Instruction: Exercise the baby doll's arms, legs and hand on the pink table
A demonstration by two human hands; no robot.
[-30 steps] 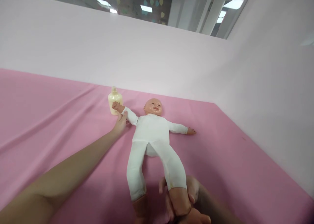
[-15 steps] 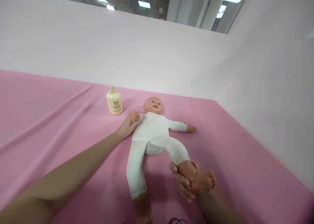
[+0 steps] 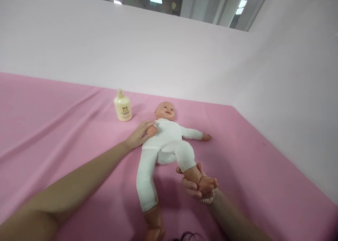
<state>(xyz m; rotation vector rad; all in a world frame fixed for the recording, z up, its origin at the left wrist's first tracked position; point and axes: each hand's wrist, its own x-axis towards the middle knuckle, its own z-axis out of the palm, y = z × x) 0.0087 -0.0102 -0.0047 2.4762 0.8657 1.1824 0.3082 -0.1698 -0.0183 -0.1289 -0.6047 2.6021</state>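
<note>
A baby doll (image 3: 165,133) with a white cloth body lies on its back, its head toward the wall. My left hand (image 3: 139,133) is at the doll's arm on the left side, fingers curled over it near the shoulder, and the doll's small hand shows beside my fingers. Around the ankle of the doll's other leg, my right hand (image 3: 191,183) is closed, holding that leg raised with the knee bent. The doll's leg on the left lies stretched toward me, its foot partly cut off by the frame's bottom edge.
A cream-coloured bottle (image 3: 123,106) with a printed label stands left of the doll's head. Pink cloth (image 3: 87,128) with a few creases covers the surface. A white wall (image 3: 126,51) rises behind, with glass above it.
My right hand has pushed the doll's leg up and to the left, bending the knee more. The doll's arm in my left hand has shifted inward over its chest.
</note>
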